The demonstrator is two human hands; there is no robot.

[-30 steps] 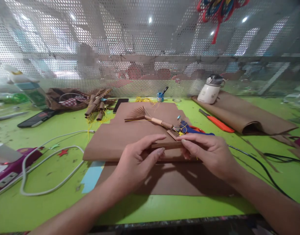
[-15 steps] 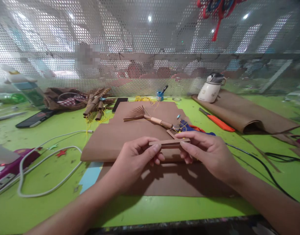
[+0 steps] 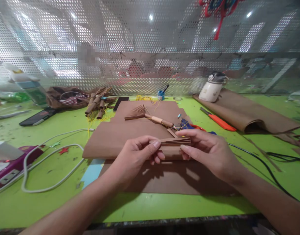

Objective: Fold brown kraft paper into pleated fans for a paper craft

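A narrow pleated strip of brown paper [image 3: 173, 142] is held level between my hands, its folds spread a little toward the right. My left hand [image 3: 142, 150] pinches its left end between thumb and fingers. At the right end, my right hand [image 3: 206, 150] has its thumb and fingers around the loosened pleats. Beneath lies brown paper [image 3: 103, 138], partly folded over. On that paper, just beyond my hands, rests a small paper broom shape [image 3: 156, 119] with a fanned end and a rolled handle. Blue-and-red-handled pliers [image 3: 186, 125] lie partly hidden behind my right hand.
An orange utility knife [image 3: 220, 121] and a white bottle [image 3: 212, 89] are at the right, beside rolled brown paper [image 3: 257, 114]. Bundled paper rolls [image 3: 93, 104], a phone [image 3: 38, 116], a white cable [image 3: 52, 190] and a purple power strip [image 3: 20, 163] occupy the left.
The pleats at the strip's right end have fanned apart from a flatter stack. My right thumb has moved slightly down, while my left hand keeps its pinch. The view has shifted slightly.
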